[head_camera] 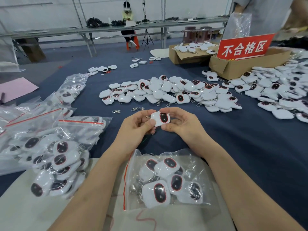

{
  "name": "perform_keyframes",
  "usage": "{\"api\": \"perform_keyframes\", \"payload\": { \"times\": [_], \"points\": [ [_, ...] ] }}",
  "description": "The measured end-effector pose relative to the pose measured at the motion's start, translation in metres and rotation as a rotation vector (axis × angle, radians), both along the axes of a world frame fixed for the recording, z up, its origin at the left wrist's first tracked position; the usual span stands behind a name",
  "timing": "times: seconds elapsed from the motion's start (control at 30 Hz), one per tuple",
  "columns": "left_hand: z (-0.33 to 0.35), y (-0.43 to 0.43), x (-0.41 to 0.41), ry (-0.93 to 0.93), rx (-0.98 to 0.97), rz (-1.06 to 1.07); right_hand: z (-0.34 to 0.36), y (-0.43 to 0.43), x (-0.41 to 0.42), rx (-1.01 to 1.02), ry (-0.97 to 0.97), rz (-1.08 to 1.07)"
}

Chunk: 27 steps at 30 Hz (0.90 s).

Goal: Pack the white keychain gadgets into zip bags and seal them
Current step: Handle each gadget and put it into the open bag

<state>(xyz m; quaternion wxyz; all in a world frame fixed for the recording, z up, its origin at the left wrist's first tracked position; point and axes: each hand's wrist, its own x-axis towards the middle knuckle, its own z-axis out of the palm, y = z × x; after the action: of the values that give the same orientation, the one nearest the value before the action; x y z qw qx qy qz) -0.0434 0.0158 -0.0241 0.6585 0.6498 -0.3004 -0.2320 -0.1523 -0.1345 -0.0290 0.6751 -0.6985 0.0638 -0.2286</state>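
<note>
Both hands hold one white keychain gadget (160, 118) with a dark red-rimmed oval face, above the blue table. My left hand (135, 125) grips its left side with thumb and fingers, and its metal clasp hangs below. My right hand (180, 121) pinches its right side. Just below my forearms lies a clear zip bag (196, 164) with a red seal strip, holding several gadgets. A big loose pile of gadgets (168, 92) lies beyond my hands.
Filled zip bags (55, 157) are heaped at the left. Another gadget heap (275, 90) spreads at the right beside cardboard boxes (233, 67) and a red sign (245, 47). Loose metal clasps (116, 111) lie near my left hand. A seated person (128, 17) works at a far bench.
</note>
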Motion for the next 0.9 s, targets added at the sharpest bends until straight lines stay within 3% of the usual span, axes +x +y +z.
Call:
{"api": "perform_keyframes", "payload": {
  "times": [0.13,0.27,0.37,0.47,0.67,0.9],
  "points": [
    [0.010,0.007,-0.010,-0.067,-0.003,0.070,0.007,0.006,-0.004,-0.063,0.008,-0.026],
    [0.026,0.031,-0.017,-0.173,-0.027,0.268,0.024,-0.003,-0.019,-0.102,0.044,-0.124],
    [0.031,0.068,-0.030,-0.081,-0.004,0.310,0.039,-0.007,-0.030,-0.128,0.020,-0.156],
    [0.024,0.108,-0.054,-0.019,0.085,0.316,0.052,0.007,-0.027,-0.252,0.077,-0.055],
    [0.012,0.140,-0.075,-0.059,0.281,0.385,0.060,0.049,-0.006,-0.715,0.509,0.341],
    [0.023,0.129,-0.075,0.066,0.378,0.151,0.056,0.056,-0.006,-0.730,0.558,0.352]
  ]
}}
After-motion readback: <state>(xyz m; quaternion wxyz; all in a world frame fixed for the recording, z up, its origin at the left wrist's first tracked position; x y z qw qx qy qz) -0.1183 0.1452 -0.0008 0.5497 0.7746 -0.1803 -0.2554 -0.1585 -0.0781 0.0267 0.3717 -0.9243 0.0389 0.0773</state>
